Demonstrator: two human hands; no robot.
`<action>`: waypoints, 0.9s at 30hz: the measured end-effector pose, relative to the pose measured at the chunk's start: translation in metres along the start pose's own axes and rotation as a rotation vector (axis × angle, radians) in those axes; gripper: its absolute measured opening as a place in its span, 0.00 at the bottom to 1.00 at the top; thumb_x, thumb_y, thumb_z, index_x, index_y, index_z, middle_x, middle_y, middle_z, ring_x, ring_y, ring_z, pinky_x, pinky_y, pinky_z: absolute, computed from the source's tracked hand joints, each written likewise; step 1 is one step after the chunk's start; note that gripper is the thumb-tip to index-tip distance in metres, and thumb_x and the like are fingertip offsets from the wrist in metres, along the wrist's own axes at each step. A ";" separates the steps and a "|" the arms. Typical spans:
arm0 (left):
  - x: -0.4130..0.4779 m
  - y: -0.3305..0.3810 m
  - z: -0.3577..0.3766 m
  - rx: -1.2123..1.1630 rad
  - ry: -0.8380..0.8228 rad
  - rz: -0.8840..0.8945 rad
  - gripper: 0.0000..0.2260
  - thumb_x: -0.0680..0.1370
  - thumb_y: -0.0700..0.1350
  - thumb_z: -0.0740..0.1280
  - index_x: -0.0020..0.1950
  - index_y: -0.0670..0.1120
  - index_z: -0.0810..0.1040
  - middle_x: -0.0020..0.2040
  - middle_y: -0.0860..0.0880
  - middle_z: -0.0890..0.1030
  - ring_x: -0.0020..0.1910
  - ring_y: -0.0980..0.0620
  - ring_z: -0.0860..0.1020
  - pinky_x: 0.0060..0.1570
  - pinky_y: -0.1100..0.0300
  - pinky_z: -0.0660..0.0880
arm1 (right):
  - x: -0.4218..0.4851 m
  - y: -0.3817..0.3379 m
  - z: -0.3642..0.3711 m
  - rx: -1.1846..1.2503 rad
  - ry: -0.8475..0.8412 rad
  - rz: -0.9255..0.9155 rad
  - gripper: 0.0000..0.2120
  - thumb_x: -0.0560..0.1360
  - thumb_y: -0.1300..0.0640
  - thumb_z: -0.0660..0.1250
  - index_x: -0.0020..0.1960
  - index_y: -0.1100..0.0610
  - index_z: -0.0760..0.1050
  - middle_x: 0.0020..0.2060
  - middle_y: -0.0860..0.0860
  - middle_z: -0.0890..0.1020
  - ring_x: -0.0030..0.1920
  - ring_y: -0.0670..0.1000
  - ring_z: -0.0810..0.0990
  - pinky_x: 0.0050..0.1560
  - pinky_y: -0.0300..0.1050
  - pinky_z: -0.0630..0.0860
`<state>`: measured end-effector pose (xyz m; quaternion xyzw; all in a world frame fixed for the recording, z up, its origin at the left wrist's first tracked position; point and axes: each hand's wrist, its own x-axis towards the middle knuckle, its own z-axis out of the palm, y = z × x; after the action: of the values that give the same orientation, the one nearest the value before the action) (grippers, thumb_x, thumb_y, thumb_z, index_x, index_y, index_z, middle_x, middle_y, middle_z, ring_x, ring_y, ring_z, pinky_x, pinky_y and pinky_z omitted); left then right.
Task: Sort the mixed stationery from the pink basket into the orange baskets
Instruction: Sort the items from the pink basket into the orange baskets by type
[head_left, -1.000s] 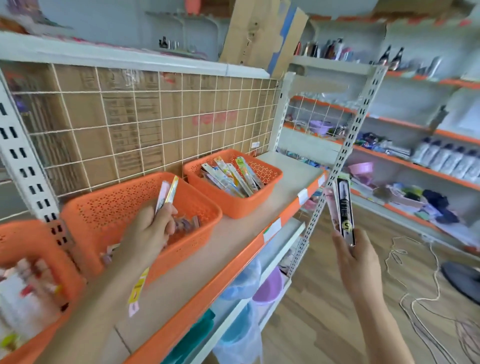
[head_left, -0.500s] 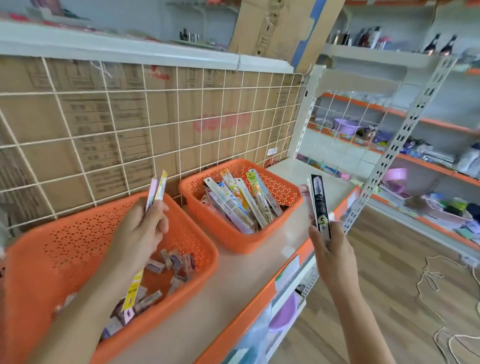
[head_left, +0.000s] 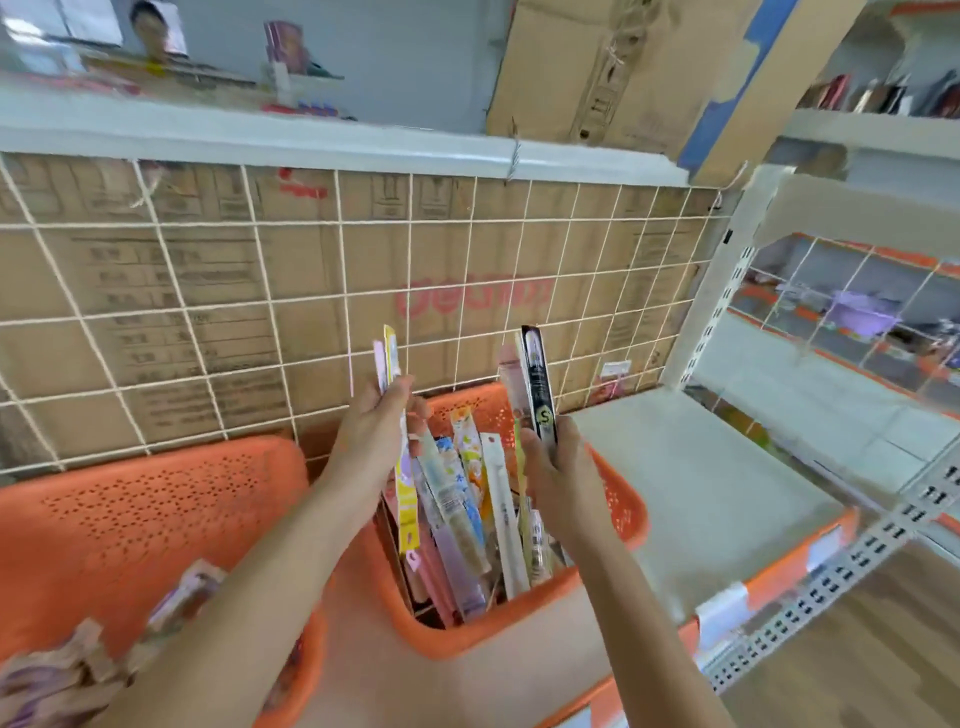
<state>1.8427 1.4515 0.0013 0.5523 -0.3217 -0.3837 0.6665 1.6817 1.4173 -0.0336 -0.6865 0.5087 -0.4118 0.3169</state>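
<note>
Both hands hover over the right orange basket (head_left: 626, 512), which holds several long pen packs (head_left: 462, 499) standing on end. My left hand (head_left: 376, 436) grips a yellow and a pink pen pack (head_left: 390, 358) that stick up above the fingers and hang down below the wrist. My right hand (head_left: 550, 460) holds a black pen pack (head_left: 537, 379) with a pale pink pack behind it, both upright. The left orange basket (head_left: 156, 519) holds small wrapped items (head_left: 62, 670) at its near corner, partly hidden by my left forearm. The pink basket is out of view.
A white wire grid (head_left: 311, 291) backed by cardboard stands right behind the baskets. Bare shelf surface (head_left: 701, 478) lies to the right of the pen basket, ending at an orange front edge (head_left: 779, 582). A perforated shelf post (head_left: 711, 291) rises at the right.
Both hands moved in over the right basket, the right hand carrying the black pack from the shelf edge to above the pens. The camera came closer and turned right.
</note>
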 end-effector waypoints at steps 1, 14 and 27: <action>0.002 -0.006 0.010 0.040 -0.012 -0.029 0.06 0.82 0.39 0.56 0.50 0.44 0.71 0.38 0.45 0.76 0.25 0.58 0.74 0.22 0.67 0.71 | 0.006 0.002 0.005 0.034 -0.061 0.022 0.08 0.79 0.53 0.60 0.48 0.58 0.65 0.29 0.47 0.69 0.30 0.49 0.68 0.35 0.47 0.65; -0.012 -0.044 0.000 1.030 -0.129 0.252 0.28 0.78 0.39 0.63 0.76 0.47 0.57 0.74 0.48 0.60 0.73 0.50 0.59 0.69 0.60 0.55 | 0.021 0.035 -0.019 -0.425 -0.144 -0.113 0.26 0.76 0.58 0.64 0.73 0.53 0.61 0.66 0.52 0.72 0.61 0.55 0.74 0.53 0.46 0.70; -0.092 -0.010 -0.118 1.443 0.142 0.379 0.25 0.75 0.45 0.66 0.72 0.46 0.66 0.68 0.45 0.70 0.65 0.41 0.69 0.64 0.47 0.64 | -0.073 0.012 -0.037 -0.481 0.077 -0.204 0.17 0.74 0.58 0.68 0.61 0.61 0.74 0.54 0.58 0.79 0.55 0.61 0.77 0.51 0.51 0.71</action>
<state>1.8958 1.5878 -0.0310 0.8109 -0.5393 0.0806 0.2124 1.6328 1.4829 -0.0445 -0.7736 0.5318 -0.3345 0.0820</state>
